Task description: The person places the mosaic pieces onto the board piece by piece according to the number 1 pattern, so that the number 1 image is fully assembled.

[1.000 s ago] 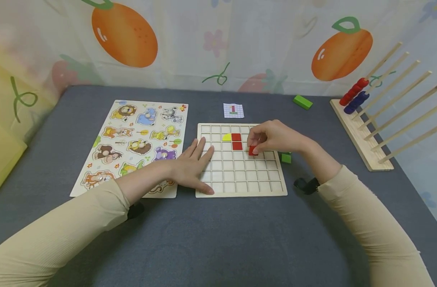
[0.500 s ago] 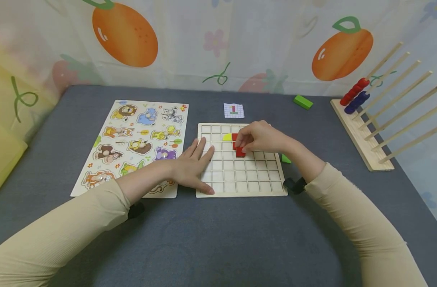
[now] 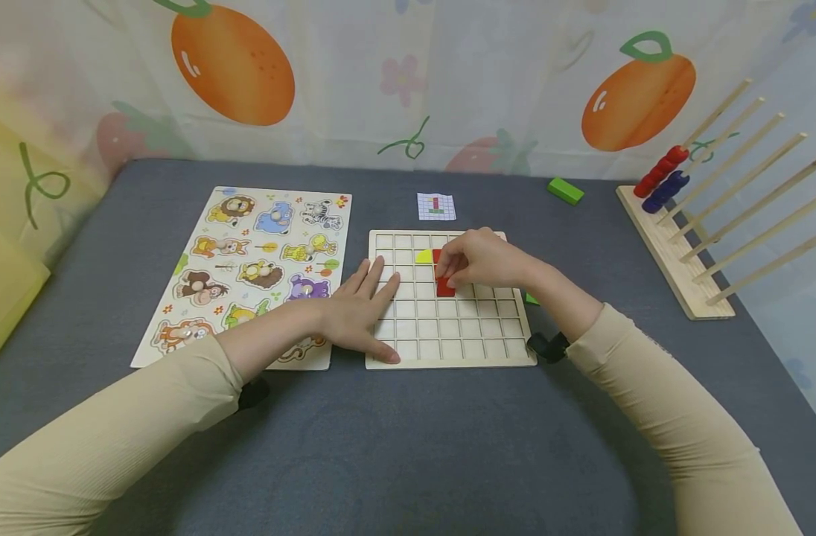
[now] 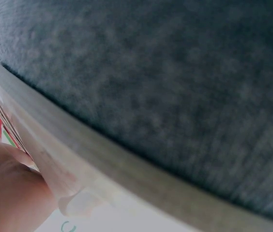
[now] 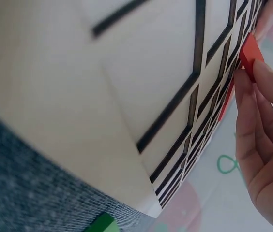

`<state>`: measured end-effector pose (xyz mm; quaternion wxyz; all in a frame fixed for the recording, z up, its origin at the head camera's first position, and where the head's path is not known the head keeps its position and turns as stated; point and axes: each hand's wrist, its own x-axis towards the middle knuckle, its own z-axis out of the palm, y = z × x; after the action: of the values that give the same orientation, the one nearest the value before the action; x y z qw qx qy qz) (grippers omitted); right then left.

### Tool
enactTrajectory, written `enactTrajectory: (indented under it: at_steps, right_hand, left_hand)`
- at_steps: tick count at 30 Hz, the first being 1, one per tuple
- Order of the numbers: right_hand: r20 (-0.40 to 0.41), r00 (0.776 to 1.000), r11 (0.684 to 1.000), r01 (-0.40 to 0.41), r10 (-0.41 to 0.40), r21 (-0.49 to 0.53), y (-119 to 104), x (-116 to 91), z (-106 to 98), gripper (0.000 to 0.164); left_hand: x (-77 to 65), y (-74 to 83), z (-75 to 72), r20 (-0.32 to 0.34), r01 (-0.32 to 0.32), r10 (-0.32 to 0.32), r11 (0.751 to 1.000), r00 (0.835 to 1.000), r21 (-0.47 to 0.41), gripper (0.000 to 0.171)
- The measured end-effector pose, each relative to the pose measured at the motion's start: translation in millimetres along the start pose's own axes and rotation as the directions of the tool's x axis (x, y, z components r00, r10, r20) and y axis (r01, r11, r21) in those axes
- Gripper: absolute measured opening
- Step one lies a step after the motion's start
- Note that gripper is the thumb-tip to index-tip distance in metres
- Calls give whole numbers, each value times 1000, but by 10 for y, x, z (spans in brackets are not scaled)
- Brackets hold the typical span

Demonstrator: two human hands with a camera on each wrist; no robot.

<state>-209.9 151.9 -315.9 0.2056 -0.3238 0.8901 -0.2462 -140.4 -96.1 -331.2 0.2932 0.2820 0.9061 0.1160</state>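
Observation:
My right hand (image 3: 485, 258) pinches a red square block (image 3: 446, 289) between thumb and fingers, over the grid board (image 3: 461, 363). In the right wrist view the red block (image 5: 250, 54) is tilted at the fingertips, close to the board. Just beyond it, another red piece (image 3: 438, 254) sits in the grid, mostly covered by my right hand. A yellow piece (image 3: 424, 257) lies beside that one on the left. My left hand (image 3: 354, 318) rests on the board's left edge with fingers spread, holding nothing.
An animal knob puzzle (image 3: 274, 193) lies to the left, under my left forearm. A small patterned card (image 3: 437, 207) is behind the board. Green blocks lie right of the board (image 3: 531, 299) and at the back (image 3: 565, 190). A pegged bead stand (image 3: 676, 257) is far right.
My right hand has carried the red block leftward across the board, then slightly nearer to me, below the red pieces. My left hand has stayed in place.

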Motion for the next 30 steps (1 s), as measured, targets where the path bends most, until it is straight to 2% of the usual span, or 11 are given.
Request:
enactTrajectory:
  at_steps: [13,30]
  right_hand:
    - [-8,1000,1000,-26,25,-17,9,21,34,14]
    - [-14,1000,999,-10,9,-38,8,18,19,16]
  left_hand:
    - [37,-26,18,-1,-7,7,1000,1000,15,121]
    - [34,-27,6,-6,-13,13,1000,1000,4,121]
